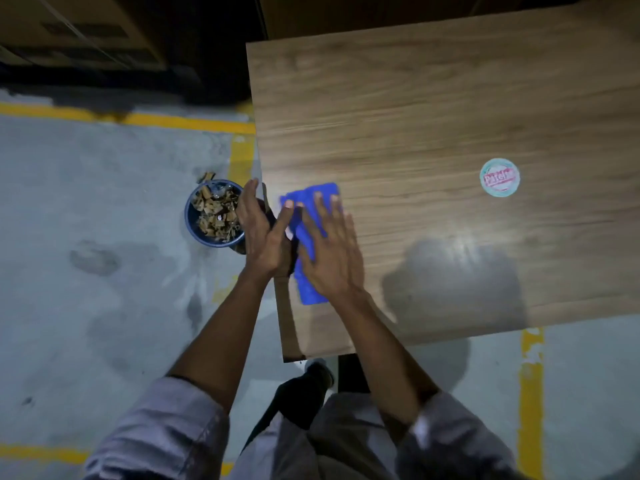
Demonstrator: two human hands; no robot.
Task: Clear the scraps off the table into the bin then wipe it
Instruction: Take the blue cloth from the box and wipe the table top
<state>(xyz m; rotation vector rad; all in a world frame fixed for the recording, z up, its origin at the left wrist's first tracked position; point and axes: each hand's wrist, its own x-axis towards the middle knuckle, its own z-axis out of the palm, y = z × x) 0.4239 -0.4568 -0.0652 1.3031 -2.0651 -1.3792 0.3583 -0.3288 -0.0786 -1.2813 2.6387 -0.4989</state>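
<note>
A blue cloth [306, 216] lies flat on the wooden table [433, 116] near its left edge. My right hand [334, 247] presses down on the cloth with its fingers spread. My left hand [261, 230] is held on edge at the table's left side, fingers straight and cupped beside the cloth, holding nothing. On the floor just left of the table stands a blue bin [214, 213] filled with brown scraps. One scrap [207, 176] lies on the floor behind the bin.
A round white and teal sticker [499, 177] with red print sits on the table at the right. Yellow floor lines [138, 118] run across the grey concrete. Dark cabinets stand at the far side. My legs are below the table's near edge.
</note>
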